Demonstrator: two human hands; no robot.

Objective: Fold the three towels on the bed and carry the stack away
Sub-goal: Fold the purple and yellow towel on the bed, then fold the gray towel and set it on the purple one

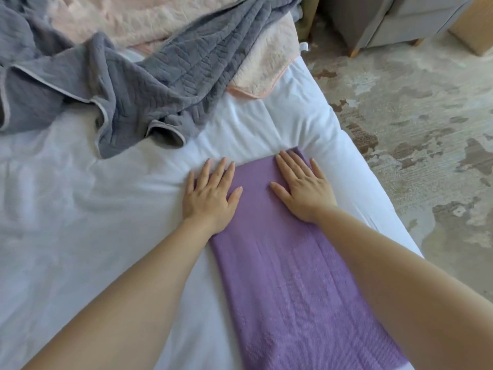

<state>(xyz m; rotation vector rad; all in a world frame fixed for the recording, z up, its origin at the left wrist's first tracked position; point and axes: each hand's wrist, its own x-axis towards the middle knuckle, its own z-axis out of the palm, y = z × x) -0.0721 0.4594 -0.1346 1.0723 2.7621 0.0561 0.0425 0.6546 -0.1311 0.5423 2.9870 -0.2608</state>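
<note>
grey towel (pixel 128 84) crumpled upper left, overlapping pink towel (pixel 264 65) | bare sheet (pixel 66 209) free left of hands | left hand (pixel 210 193) flat, fingers straight and spread, straddling purple towel (pixel 288 276) left edge | towel: long folded strip along bed's right edge | right hand (pixel 304 188) flat, fingers straight, near far right corner | carpet (pixel 426 129) right

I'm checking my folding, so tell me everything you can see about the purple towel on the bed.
The purple ribbed cloth towel lies flat as a long narrow strip on the white bed sheet, near the bed's right edge. Fine lengthwise ribs show; it looks smooth. The left hand presses flat across its left edge, partly on the sheet; the right hand lies flat on its far end. Its near end leaves the frame.
</note>
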